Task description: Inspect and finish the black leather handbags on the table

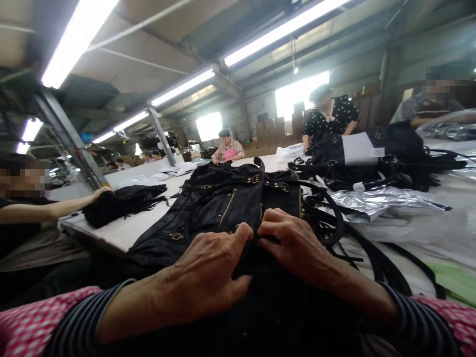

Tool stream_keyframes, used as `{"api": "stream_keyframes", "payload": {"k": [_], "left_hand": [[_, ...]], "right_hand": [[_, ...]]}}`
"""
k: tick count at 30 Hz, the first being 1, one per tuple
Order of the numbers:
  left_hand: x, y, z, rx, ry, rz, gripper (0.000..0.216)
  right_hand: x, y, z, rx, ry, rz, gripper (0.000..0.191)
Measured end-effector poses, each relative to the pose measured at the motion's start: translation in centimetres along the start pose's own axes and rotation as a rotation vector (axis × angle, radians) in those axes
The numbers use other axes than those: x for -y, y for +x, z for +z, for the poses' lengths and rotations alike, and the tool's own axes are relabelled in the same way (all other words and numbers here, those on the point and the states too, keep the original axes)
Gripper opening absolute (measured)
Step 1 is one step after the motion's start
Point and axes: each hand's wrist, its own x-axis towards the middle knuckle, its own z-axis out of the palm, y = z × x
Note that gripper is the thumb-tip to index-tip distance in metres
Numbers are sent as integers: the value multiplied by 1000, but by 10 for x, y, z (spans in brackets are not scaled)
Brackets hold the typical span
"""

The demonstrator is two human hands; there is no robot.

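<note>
A black handbag with brass buckles and a slanted zip pocket lies on the table in front of me. My left hand grips the bag's near part, its index finger bent at a seam and the thumb lower down against dark material. Close beside it, my right hand is closed with bent fingers on the same bag, near its brass zip edge. The fingertips of both hands almost meet, and what lies just under them is partly hidden. A black strap handle loops out to the right of the bag.
More black bags lie at the back right, with a white sheet on one. Silver plastic and loose straps are at the right. A co-worker's hand rests on a black fringed bag at left. Other people stand around the table.
</note>
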Motion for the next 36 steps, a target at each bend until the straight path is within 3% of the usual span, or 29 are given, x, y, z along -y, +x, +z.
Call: {"api": "stream_keyframes", "payload": {"k": [8,13,17,19,20,24,26,28,30,33,36], "left_hand": [[9,-1,-54,-11,-152,-189,14],[12,-8,-49,11,-234,-233,12],[20,-4,-38,110,-470,-172,24],[43,2,-37,73,-559,-136,30],[62,5,-37,-6,-554,-145,34],[174,11,-30,-384,-193,-372,56],[231,10,-15,-416,-75,-480,65],[271,10,5,-408,-179,-624,78],[292,13,28,-379,-335,-708,87],[292,19,53,-405,-507,-778,88],[285,21,50,-448,-581,-792,86]], "right_hand": [[-5,15,-9,-35,76,18,11],[-47,37,1,-130,-39,211,17],[-67,40,1,-69,19,261,17],[-71,35,-6,-22,31,288,19],[-73,31,-11,-24,14,308,20],[-83,9,-31,-49,-53,395,30],[-84,-2,-38,23,16,444,36],[-77,-8,-40,64,68,463,39],[-62,-6,-38,52,51,431,38],[-38,13,-25,82,28,378,48],[-24,41,-5,129,280,493,56]]}}
